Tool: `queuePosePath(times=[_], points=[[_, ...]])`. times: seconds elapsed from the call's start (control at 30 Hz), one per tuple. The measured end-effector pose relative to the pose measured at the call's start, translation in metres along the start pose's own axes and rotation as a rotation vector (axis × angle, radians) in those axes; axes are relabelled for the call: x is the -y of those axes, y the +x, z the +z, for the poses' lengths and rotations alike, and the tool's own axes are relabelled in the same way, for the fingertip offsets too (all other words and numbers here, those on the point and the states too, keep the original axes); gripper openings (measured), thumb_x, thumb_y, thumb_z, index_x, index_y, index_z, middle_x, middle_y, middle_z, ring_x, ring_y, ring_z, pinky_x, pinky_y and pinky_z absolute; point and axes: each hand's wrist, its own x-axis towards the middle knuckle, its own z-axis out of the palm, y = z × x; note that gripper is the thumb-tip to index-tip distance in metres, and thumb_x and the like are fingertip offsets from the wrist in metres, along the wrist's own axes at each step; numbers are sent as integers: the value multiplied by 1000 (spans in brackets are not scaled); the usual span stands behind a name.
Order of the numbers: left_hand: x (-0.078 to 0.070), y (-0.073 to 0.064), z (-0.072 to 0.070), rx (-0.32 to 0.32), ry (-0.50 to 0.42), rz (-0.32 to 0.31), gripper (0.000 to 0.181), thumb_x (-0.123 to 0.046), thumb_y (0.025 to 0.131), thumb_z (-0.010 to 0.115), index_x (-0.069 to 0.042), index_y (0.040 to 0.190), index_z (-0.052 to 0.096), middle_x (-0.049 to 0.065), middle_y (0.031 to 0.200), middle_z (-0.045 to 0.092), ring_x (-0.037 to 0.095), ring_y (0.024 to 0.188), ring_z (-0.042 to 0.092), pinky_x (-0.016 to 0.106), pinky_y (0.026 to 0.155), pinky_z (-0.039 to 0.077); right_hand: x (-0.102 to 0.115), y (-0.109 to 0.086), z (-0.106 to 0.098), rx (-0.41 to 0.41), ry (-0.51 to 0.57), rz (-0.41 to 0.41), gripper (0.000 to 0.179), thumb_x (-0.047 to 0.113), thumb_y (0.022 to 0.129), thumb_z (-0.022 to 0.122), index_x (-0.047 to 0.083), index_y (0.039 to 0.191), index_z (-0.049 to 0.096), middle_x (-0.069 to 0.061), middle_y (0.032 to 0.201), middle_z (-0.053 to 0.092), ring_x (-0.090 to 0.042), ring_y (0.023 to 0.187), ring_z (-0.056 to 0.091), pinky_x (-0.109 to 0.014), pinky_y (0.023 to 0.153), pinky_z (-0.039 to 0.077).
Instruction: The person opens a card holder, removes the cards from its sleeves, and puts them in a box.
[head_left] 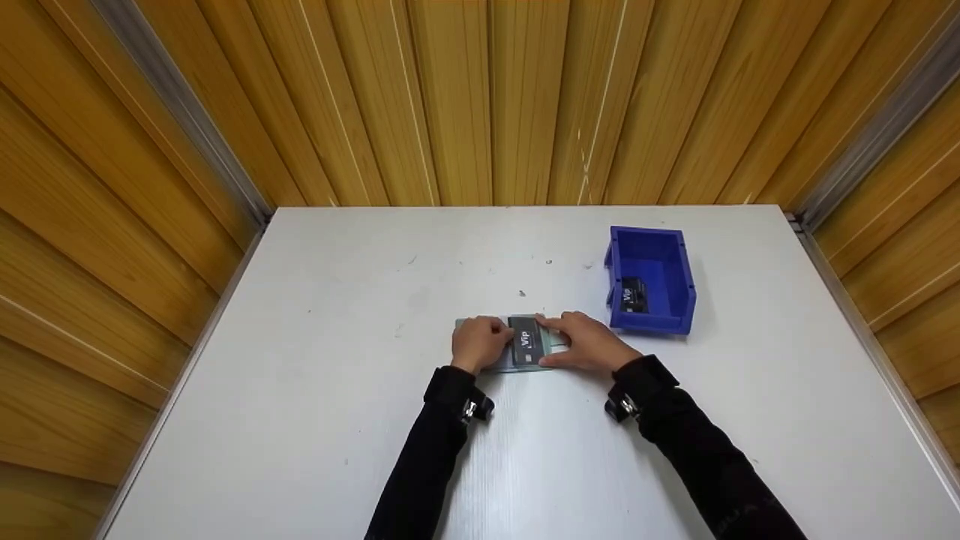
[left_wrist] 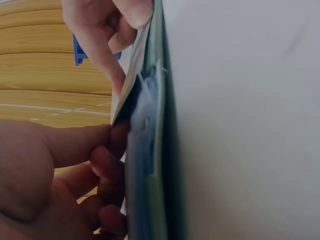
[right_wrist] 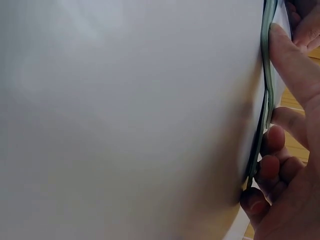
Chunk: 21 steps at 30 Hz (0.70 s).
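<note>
A pale green card holder (head_left: 517,368) with clear plastic inside lies opened out on the white table. A black card (head_left: 528,341) marked "Vip" lies over its middle, one edge lifted away from the holder in the left wrist view. My left hand (head_left: 478,343) covers the holder's left part, and its thumb and finger (left_wrist: 119,137) pinch a thin layer at the card's left edge; whether pocket or card is unclear. From the right, my right hand (head_left: 589,343) holds the card near its two right corners, thumb at the near end. Its other fingers (right_wrist: 270,167) curl by the holder's edge.
A blue plastic bin (head_left: 652,324) stands at the back right of the table, with more black Vip cards (head_left: 634,295) in its left near corner. Wood-patterned walls (head_left: 491,105) enclose the back and both sides of the table (head_left: 337,330).
</note>
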Motion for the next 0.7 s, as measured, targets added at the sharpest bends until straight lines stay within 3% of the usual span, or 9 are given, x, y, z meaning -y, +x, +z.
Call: queuePosePath(times=[0.13,0.33,0.7], points=[[5,-1,-2,2,-68,25,28,-22,98,70,-10,73,71,-2,67,59,15,67,51,31,68,39,0,0,0,0,2,8,84,49,85,83,22,156,47,-9,105,57,-19,88,45,-34,77,37],[14,-2,-8,45,-191,-4,29,-18,100,66,-10,73,62,-4,70,51,14,69,48,28,68,37,0,0,1,-3,3,17,84,49,84,83,24,156,47,-5,98,51,-19,86,42,-33,74,35],[26,-7,-24,41,-194,-81,30,-19,102,62,-12,74,57,-2,74,51,17,74,50,31,73,39,-1,0,0,-7,2,1,85,45,85,84,20,156,47,-2,92,46,-19,86,41,-34,74,34]])
